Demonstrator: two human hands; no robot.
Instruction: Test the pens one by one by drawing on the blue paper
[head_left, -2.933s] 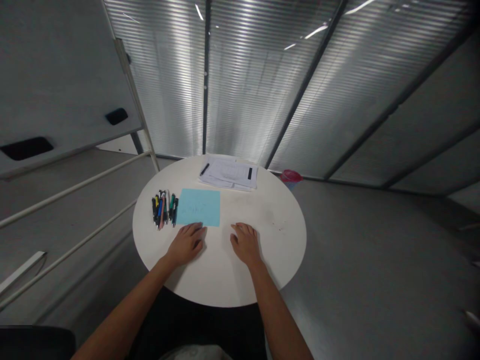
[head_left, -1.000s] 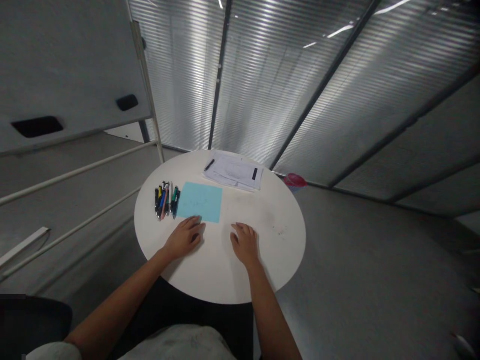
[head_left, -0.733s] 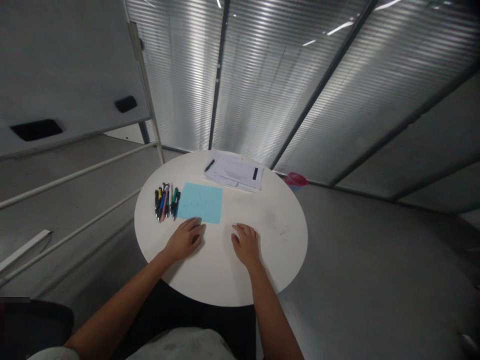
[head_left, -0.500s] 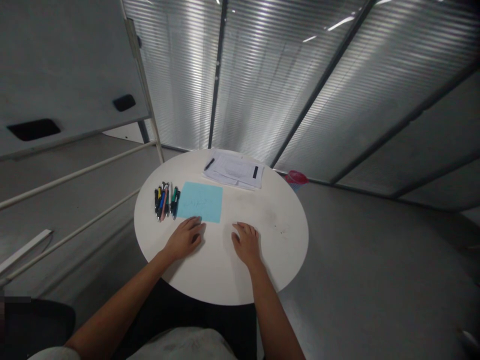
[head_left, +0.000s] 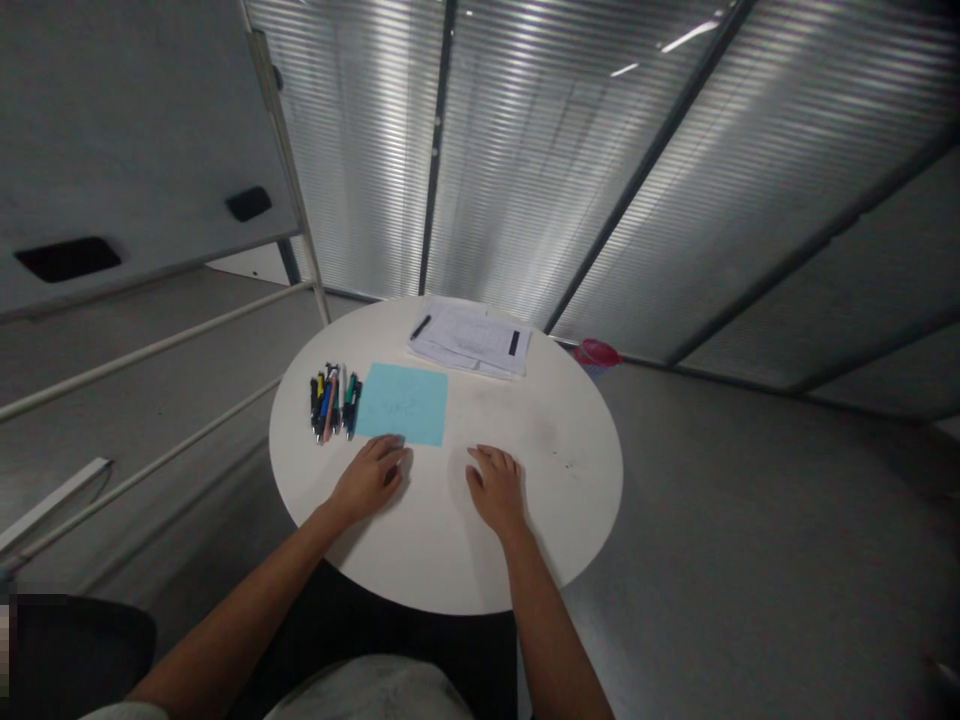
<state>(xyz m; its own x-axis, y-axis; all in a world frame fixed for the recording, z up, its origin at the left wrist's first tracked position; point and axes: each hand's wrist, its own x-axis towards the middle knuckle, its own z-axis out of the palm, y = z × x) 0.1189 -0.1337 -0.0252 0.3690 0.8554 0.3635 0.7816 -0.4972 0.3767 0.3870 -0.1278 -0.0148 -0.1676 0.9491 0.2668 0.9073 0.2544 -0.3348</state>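
Blue paper (head_left: pixel 403 402) with faint marks seems to touch the fingers of the left hand (head_left: pixel 369 478). Pens (head_left: pixel 331 405) lie left of those fingers, none picked up yet. The right hand (head_left: pixel 498 490) rests apart. All fingers are loosely spread, holding nothing; work looks hardly begun.

I can read no words or numbers from here: the blue sheet (head_left: pixel 409 390) bears faint marks, the white papers (head_left: pixel 469 340) pale ones, all too indistinct for me.
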